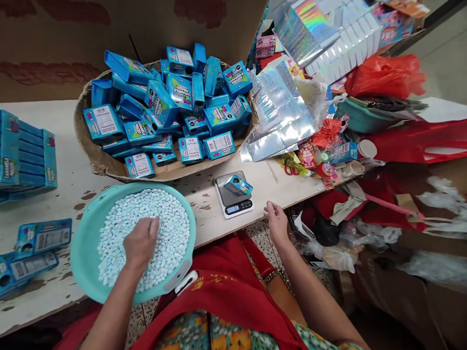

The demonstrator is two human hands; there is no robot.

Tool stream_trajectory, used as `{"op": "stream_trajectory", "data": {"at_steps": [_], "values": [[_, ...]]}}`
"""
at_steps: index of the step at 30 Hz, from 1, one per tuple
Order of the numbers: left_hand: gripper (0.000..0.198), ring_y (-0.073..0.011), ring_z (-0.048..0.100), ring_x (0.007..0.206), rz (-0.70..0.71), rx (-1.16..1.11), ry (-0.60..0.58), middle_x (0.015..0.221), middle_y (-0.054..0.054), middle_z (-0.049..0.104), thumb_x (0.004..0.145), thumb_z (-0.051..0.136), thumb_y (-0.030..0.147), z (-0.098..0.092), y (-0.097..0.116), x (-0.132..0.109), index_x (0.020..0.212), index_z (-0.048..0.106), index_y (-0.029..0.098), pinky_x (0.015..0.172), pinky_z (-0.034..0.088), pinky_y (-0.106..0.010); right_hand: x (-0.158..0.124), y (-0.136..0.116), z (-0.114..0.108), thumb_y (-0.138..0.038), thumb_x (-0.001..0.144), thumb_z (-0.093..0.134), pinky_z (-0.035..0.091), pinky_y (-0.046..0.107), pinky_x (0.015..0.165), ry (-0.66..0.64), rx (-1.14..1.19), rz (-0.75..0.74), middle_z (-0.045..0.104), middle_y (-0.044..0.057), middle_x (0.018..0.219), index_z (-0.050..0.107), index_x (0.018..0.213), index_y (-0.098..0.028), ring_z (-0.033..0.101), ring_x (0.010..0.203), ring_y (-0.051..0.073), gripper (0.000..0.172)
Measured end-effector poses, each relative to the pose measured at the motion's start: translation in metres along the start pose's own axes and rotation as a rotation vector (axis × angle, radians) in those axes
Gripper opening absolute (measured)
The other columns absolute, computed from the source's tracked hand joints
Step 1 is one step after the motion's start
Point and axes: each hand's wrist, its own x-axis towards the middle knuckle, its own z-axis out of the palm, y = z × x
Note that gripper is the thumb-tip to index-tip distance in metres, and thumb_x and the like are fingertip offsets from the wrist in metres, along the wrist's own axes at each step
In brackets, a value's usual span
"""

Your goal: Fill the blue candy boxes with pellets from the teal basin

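Pale blue candies [161, 211] fill a teal basin [82, 256]. My left hand [139, 243] is over them with its fingers curled closed; whatever is inside the fingers is hidden. To the right, a small digital scale [225, 197] carries one blue candy box [239, 185] lying tilted on its plate. My right hand [277, 220] hovers by the table's front edge, just right of the scale and apart from it. Its fingers are loosely bent and slightly apart, with nothing visible in them.
A cut-down carton [107, 165] heaped with blue candy boxes stands behind the basin. Stacked boxes [20, 152] and flat packs [43, 237] lie at left. Holographic sheets [283, 113], a red plastic bag [386, 78] and loose wrappers crowd the right.
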Motion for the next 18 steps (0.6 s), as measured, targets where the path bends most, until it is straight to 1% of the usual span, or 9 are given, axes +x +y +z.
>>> {"op": "stream_trajectory", "data": {"at_steps": [2,3,4,6,8,11,15,17,18], "values": [[0.023,-0.0137,0.043,0.06,-0.211,-0.347,0.072,0.066,-0.003,0.051,0.073,0.064,0.039,-0.009,0.004,0.004,0.067,0.057,0.017,0.048,0.028,-0.021,0.0,0.0,-0.001,-0.062,0.071,0.063,0.055,0.037,0.079,0.004,0.006,-0.004,0.065,0.011,0.1,0.064,0.104,-0.012,0.063,0.093,0.023,0.06],[0.024,-0.0131,0.043,0.057,-0.309,-0.523,0.07,0.066,-0.002,0.051,0.074,0.061,0.04,-0.014,0.006,0.006,0.067,0.055,0.018,0.046,0.028,-0.021,-0.001,0.0,-0.001,-0.062,0.071,0.063,0.055,0.038,0.079,0.007,0.008,-0.006,0.065,0.011,0.1,0.064,0.104,-0.013,0.063,0.092,0.023,0.059],[0.023,-0.0124,0.043,0.054,-0.397,-0.694,0.047,0.066,-0.002,0.051,0.075,0.057,0.04,-0.018,0.008,0.009,0.068,0.053,0.018,0.044,0.028,-0.02,-0.002,0.0,-0.001,-0.061,0.07,0.064,0.055,0.038,0.079,0.009,0.01,-0.007,0.066,0.011,0.099,0.064,0.104,-0.013,0.063,0.092,0.023,0.059],[0.021,-0.0103,0.041,0.048,-0.543,-0.989,-0.039,0.064,-0.001,0.05,0.076,0.054,0.037,-0.025,0.012,0.013,0.069,0.049,0.018,0.04,0.026,-0.019,-0.004,-0.001,-0.001,-0.061,0.07,0.065,0.054,0.039,0.079,0.009,0.013,-0.008,0.066,0.011,0.099,0.064,0.104,-0.013,0.063,0.091,0.024,0.059],[0.018,-0.0082,0.039,0.044,-0.657,-1.203,-0.105,0.06,0.001,0.048,0.075,0.057,0.03,-0.029,0.015,0.016,0.067,0.047,0.017,0.037,0.025,-0.017,-0.005,-0.003,0.001,-0.06,0.07,0.066,0.054,0.039,0.079,0.0,0.015,-0.009,0.066,0.011,0.099,0.064,0.103,-0.013,0.063,0.091,0.024,0.058],[0.02,-0.0072,0.036,0.039,-0.688,-1.248,-0.116,0.053,0.003,0.042,0.08,0.056,0.027,-0.029,0.019,0.017,0.065,0.046,0.017,0.035,0.025,-0.017,-0.007,-0.006,0.004,-0.06,0.071,0.065,0.054,0.038,0.079,-0.023,0.019,-0.015,0.066,0.011,0.098,0.063,0.103,-0.013,0.064,0.091,0.023,0.058],[0.023,-0.0068,0.037,0.038,-0.718,-1.223,-0.074,0.05,0.005,0.038,0.085,0.053,0.029,-0.026,0.027,0.015,0.067,0.045,0.017,0.034,0.026,-0.017,-0.008,-0.013,0.008,-0.06,0.075,0.06,0.053,0.039,0.082,-0.068,0.027,-0.032,0.064,0.013,0.106,0.061,0.106,-0.013,0.064,0.094,0.023,0.057],[0.024,-0.0064,0.036,0.038,-0.715,-1.183,-0.054,0.05,0.006,0.038,0.085,0.054,0.032,-0.024,0.031,0.013,0.068,0.045,0.017,0.035,0.026,-0.016,-0.008,-0.018,0.014,-0.058,0.078,0.058,0.052,0.041,0.084,-0.113,0.028,-0.073,0.062,0.014,0.113,0.06,0.11,-0.014,0.063,0.098,0.024,0.055],[0.024,-0.0062,0.037,0.039,-0.685,-1.142,-0.035,0.05,0.006,0.038,0.084,0.056,0.033,-0.022,0.032,0.012,0.069,0.046,0.017,0.035,0.027,-0.016,-0.008,-0.022,0.018,-0.057,0.077,0.06,0.052,0.042,0.086,-0.143,0.017,-0.121,0.061,0.014,0.116,0.058,0.112,-0.015,0.062,0.1,0.024,0.054]]}}
